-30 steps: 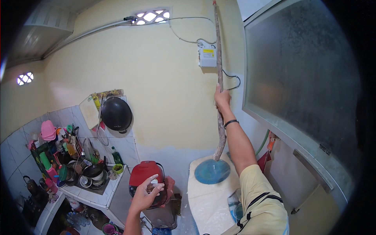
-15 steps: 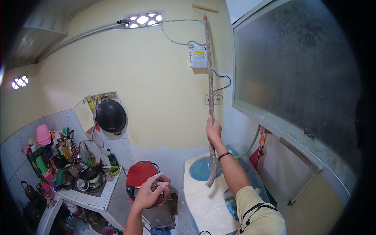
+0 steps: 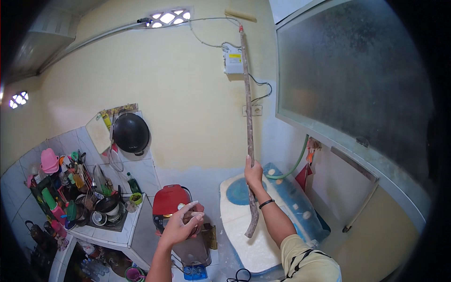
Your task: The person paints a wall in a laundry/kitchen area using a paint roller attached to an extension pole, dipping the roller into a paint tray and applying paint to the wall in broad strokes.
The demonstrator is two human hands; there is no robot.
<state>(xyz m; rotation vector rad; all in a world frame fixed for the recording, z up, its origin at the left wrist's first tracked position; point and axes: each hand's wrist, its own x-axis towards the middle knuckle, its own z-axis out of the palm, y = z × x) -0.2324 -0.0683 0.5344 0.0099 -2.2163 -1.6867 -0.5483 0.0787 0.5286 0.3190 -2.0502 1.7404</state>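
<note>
My right hand [image 3: 254, 174] is closed around the lower part of a long, rough wooden stick [image 3: 249, 103]. The stick stands almost upright, its bottom end below my fist and its red-tipped top high against the wall, by a thin cable [image 3: 206, 43]. Behind the upper stick a white box with a yellow label [image 3: 233, 63] is fixed to the wall. My left hand [image 3: 182, 224] is raised with curled fingers and thumb bent in; whatever lies between them is hidden. Behind that hand is a red-lidded appliance [image 3: 170, 199], like a rice cooker.
A cream-topped machine with blue lids [image 3: 237, 235] stands below my right arm. To the right hangs a glass-fronted cabinet [image 3: 352, 80]. At left, a tiled counter [image 3: 105, 235] carries dishes and utensils, with a black wok [image 3: 132, 133] on the wall. A wall socket [image 3: 252, 110] sits behind the stick.
My right hand has come down with the stick, so its red tip sits lower on the wall. The view has shifted slightly; my left hand keeps its curled pose.
</note>
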